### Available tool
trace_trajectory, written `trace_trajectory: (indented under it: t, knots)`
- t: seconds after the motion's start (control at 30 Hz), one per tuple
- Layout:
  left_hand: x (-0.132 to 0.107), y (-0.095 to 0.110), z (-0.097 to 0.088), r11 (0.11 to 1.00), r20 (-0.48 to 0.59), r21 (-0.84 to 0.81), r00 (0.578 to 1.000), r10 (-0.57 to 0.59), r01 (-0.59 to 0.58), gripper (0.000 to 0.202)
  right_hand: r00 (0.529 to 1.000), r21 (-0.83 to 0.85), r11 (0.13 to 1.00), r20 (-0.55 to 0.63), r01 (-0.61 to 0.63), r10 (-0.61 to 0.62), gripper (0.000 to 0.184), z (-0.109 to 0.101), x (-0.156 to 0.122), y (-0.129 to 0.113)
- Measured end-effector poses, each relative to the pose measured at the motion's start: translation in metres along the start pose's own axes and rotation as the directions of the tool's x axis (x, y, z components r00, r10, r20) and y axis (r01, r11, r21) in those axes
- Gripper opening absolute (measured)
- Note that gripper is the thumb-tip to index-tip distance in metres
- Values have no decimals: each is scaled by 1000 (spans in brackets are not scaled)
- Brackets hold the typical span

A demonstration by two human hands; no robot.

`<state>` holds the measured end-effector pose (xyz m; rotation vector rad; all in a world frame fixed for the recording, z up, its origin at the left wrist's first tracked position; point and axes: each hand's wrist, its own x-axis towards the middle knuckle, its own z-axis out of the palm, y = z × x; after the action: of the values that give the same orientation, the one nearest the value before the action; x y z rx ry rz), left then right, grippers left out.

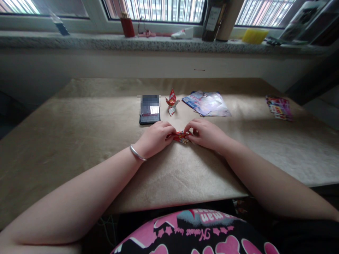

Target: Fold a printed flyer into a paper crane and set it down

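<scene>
Between my hands, low over the table, is a small piece of folded red printed paper (181,136). My left hand (159,135) pinches its left end; a silver bangle circles that wrist. On the right end, the thumb and fingers of my right hand (202,133) are closed. The fingertips cover both ends of the paper. Just beyond, a folded red and white paper shape with pointed petals (172,103) stands on the table. A dark phone (149,114) lies beyond my left hand, its screen partly blurred out.
Several glossy printed sheets (208,103) lie beyond my right hand. Another small pile of colourful printed paper (279,107) is at the far right of the table (66,141). A granite windowsill (106,43) behind holds a red container (127,25), a dark bottle (212,21) and a yellow sponge-like block (254,35).
</scene>
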<state>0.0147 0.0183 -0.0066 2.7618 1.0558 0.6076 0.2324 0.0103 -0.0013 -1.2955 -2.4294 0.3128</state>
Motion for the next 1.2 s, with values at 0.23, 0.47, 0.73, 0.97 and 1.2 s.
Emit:
trace_trajectory:
  t: [0.23,0.47,0.73,0.97,1.2]
  knots:
    - [0,0,-1,1000,18,7,1000,10,-10,12,991,209,971,-48,-113,125,13,7,2,-1]
    - [1,-1,2,988,-41,-139,997,-72,66,22,978,444,881,-42,-163,203,24,14,4,-2]
    - [1,-4,2,988,-29,-153,1000,0,-4,10,996,253,966,-55,-48,64,6,8,4,-6]
    - [4,1,1,999,-7,-49,1000,8,-8,10,998,120,993,-69,13,-5,6,12,4,-10]
    - [3,7,-4,991,57,131,998,21,-28,15,1000,-4,1000,-14,-1,1,8,5,3,-15]
